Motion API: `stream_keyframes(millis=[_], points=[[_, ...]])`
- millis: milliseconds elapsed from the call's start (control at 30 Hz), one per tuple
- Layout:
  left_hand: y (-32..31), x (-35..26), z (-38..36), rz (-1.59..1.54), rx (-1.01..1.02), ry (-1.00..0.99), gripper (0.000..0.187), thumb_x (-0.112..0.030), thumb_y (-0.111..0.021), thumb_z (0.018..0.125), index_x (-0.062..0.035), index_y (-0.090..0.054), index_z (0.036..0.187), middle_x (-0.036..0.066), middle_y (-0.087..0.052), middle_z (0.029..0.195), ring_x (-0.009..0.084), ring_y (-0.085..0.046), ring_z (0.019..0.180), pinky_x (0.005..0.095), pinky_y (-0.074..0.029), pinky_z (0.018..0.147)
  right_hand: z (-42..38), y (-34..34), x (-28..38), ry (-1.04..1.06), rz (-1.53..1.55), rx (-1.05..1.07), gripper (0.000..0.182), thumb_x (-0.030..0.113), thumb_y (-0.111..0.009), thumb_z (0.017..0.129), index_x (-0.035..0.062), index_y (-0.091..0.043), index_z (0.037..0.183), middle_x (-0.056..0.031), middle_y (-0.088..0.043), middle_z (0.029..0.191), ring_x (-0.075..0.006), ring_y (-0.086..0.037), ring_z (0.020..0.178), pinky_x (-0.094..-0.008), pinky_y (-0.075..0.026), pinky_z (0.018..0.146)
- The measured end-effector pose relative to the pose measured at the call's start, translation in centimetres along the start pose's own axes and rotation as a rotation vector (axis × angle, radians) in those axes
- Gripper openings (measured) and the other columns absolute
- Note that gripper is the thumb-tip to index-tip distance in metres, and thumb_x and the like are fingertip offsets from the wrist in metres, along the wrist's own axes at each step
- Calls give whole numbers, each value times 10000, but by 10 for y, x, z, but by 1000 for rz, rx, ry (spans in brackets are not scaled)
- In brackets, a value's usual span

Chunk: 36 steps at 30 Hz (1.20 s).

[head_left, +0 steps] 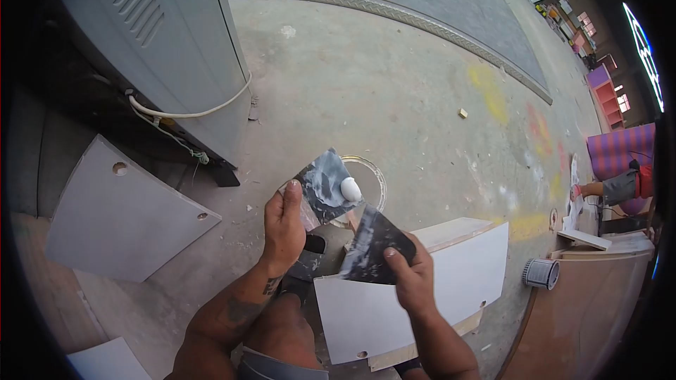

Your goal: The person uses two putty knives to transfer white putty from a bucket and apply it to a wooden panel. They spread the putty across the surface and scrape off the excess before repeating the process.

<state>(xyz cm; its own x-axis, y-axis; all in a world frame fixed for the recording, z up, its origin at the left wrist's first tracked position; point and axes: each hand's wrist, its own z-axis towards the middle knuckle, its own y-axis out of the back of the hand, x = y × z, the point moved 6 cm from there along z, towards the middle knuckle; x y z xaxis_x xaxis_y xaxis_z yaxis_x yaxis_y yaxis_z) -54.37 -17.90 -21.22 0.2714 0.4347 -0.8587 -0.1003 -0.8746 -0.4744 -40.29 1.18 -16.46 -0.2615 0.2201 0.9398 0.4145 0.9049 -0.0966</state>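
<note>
My left hand (285,229) is closed on a flat, dark filler spreader (320,176) smeared with white, its thumb lying on top. A rounded blob of white filler (350,189) sits near that spreader's right edge. My right hand (415,278) grips a second dark filler spreader (370,243), streaked with white along its left side. The top corner of this blade is close to the lower right edge of the first one. Beneath my right hand lies a white panel (436,281) with small holes along its lower edge. A round whitish rim (382,179) shows partly behind the left spreader.
A grey metal cabinet (169,35) with a pale cable (190,114) stands at upper left. Another holed panel (127,211) leans below it. To the right are a can (541,274), a curved wooden piece (577,309) and another person's arm (595,190). A small block (462,113) lies on the floor.
</note>
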Motion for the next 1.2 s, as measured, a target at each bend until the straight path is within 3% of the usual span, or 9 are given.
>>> stream_keyframes(millis=[233, 533, 700, 733, 833, 967, 1000, 1100, 1200], points=[[-4, 4, -8, 66, 11, -35, 435, -349, -435, 1117, 46, -586, 1221, 84, -653, 1134, 137, -619, 1035, 317, -496, 948, 2, -19, -37, -62, 367, -57, 343, 107, -639, 1008, -54, -566, 1301, -70, -657, 1117, -123, -632, 990, -274, -519, 887], [-37, -20, -30, 455, 66, -156, 459, -380, -444, 1111, -8, -609, 900, -51, -559, 741, 34, -470, 690, 249, -398, 591, 6, -24, -38, -56, 471, -70, 330, 102, -634, 1012, -54, -567, 1296, -80, -658, 1125, -135, -638, 1011, -290, -530, 904], [-34, -14, -35, 668, 262, -113, 461, -383, -457, 1105, 8, -640, 944, -53, -559, 711, 39, -470, 666, 253, -402, 579, 9, -20, -31, -36, 537, -72, 349, 90, -650, 999, -55, -562, 1305, -93, -665, 1146, -143, -645, 1021, -297, -525, 933], [-32, -12, -35, 724, 320, -108, 460, -382, -460, 1104, 10, -647, 953, -55, -554, 703, 41, -469, 660, 253, -403, 578, 11, -15, -26, -21, 496, -82, 366, 90, -660, 992, -56, -558, 1311, -96, -666, 1157, -145, -646, 1024, -299, -523, 939], [-7, -7, -26, 617, 37, 0, 463, -380, -469, 1102, 7, -624, 902, -44, -538, 705, 49, -464, 672, 269, -396, 580, 21, 17, -7, 26, 334, -54, 371, 78, -666, 972, -71, -569, 1299, -90, -672, 1174, -142, -643, 1031, -301, -521, 931], [40, -11, -13, 528, -234, -89, 468, -357, -464, 1107, 24, -610, 878, -19, -535, 727, 60, -463, 710, 280, -408, 624, 49, 31, 43, 208, -563, 110, 354, 38, -623, 930, -1, -606, 1281, -102, -675, 1020, -207, -674, 891, -320, -529, 844], [43, -13, -14, 554, -211, -30, 438, -335, -445, 1117, 28, -660, 1000, -12, -606, 835, 56, -497, 791, 271, -443, 712, 53, 24, 51, 268, -840, 149, 356, 30, -613, 919, 16, -616, 1274, -114, -669, 991, -235, -680, 863, -334, -532, 829], [33, -23, -15, 605, -186, -64, 444, -339, -454, 1114, 35, -661, 996, -8, -612, 831, 68, -507, 781, 284, -453, 706, 65, -3, 52, 400, -1149, 200, 348, 28, -589, 897, 47, -637, 1242, -166, -634, 960, -340, -661, 857, -396, -533, 797], [28, -19, -13, 674, -82, -12, 442, -342, -461, 1111, 28, -658, 973, 27, -597, 791, 88, -499, 740, 297, -452, 672, 77, -16, 44, 342, -1200, 235, 299, 46, -582, 906, 23, -644, 1198, -176, -645, 1004, -383, -654, 889, -467, -527, 797]])
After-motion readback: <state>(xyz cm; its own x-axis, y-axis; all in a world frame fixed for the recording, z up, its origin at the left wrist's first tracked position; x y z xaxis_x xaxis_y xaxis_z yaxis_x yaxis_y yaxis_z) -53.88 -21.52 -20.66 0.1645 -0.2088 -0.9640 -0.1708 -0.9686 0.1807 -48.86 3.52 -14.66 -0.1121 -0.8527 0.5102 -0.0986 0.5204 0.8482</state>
